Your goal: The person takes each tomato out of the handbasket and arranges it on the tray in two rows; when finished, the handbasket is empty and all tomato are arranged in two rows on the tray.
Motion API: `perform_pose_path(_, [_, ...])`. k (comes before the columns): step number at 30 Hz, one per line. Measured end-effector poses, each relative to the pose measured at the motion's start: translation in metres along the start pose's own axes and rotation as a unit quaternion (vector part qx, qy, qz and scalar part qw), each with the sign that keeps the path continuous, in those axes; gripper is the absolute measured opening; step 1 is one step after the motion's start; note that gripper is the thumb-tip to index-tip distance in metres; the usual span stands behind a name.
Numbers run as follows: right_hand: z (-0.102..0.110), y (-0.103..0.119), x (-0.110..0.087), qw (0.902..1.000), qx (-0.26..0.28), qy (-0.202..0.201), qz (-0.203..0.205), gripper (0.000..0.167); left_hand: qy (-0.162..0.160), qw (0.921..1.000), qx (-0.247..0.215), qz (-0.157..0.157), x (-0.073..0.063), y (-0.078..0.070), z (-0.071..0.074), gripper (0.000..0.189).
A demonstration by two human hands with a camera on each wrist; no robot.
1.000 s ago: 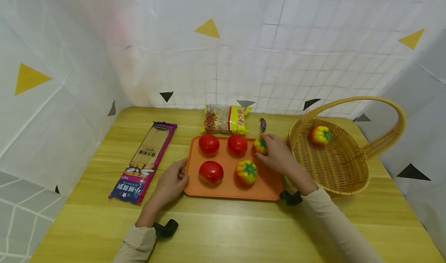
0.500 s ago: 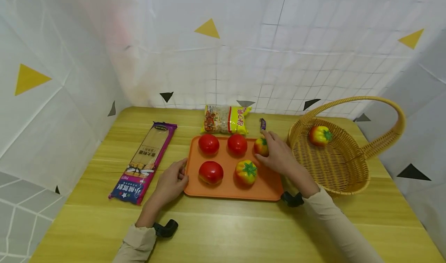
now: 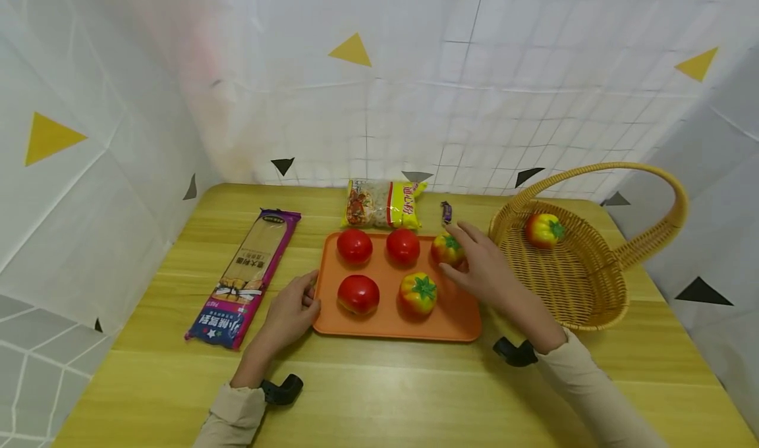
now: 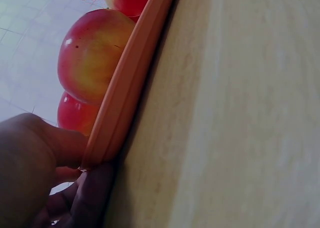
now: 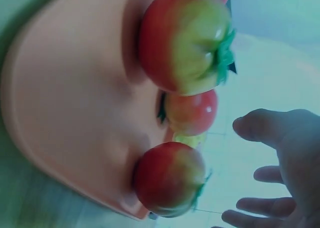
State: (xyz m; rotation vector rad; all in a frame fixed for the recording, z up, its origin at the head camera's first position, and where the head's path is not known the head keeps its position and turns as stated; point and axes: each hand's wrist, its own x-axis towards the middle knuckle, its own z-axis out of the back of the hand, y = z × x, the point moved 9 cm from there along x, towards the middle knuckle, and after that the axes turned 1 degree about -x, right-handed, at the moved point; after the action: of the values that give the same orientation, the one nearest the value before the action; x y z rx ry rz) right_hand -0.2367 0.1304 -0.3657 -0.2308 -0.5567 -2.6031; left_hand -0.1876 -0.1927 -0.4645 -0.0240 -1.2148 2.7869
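Observation:
An orange tray holds several toy tomatoes. My left hand pinches the tray's left edge; in the left wrist view the thumb lies at the rim with fingers underneath. Over the tray's back right corner is my right hand, thumb and fingers spread and nothing between them. Just left of its fingertips sits a red-yellow tomato with a green calyx; the right wrist view shows a gap between hand and that tomato. Another green-topped tomato stands in front. Red ones occupy the left and middle.
A wicker basket with a tall handle stands right of the tray, one red-yellow tomato inside. A long spaghetti pack lies at the left. Behind the tray are a yellow pasta bag and a small purple-wrapped sweet.
My right hand has let go of the tomato at the tray's back right and drawn back to the right, fingers spreading. My left hand has stayed on the tray edge.

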Motion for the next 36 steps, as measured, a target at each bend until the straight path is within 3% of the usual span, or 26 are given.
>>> perform_pose_path(9, [0.041,0.023,-0.032,0.9914,0.006,-0.089,0.096,0.05,-0.003,1.0,0.0,0.001,0.001,0.0,-0.001,0.058])
perform_pose_path(15, [0.065,0.024,-0.049,0.9825,0.0,-0.129,0.134,0.049,-0.001,1.0,-0.001,0.005,0.0,0.0,-0.001,0.058])
perform_pose_path(22, [0.093,0.019,-0.064,0.9741,-0.008,-0.163,0.156,0.037,0.0,1.0,0.006,-0.002,0.0,0.0,0.0,0.059])
perform_pose_path(27, [0.111,0.01,-0.073,0.9662,-0.015,-0.2,0.163,0.054,-0.003,0.9999,0.009,-0.008,0.001,-0.002,0.002,0.058])
perform_pose_path(33, [0.117,-0.014,-0.077,0.9704,-0.046,-0.195,0.135,0.061,0.004,1.0,0.001,-0.007,-0.001,-0.003,0.001,0.059])
perform_pose_path(36, [0.118,-0.028,-0.077,0.9745,-0.051,-0.183,0.119,0.049,0.004,1.0,0.001,-0.004,-0.001,-0.003,0.001,0.059])
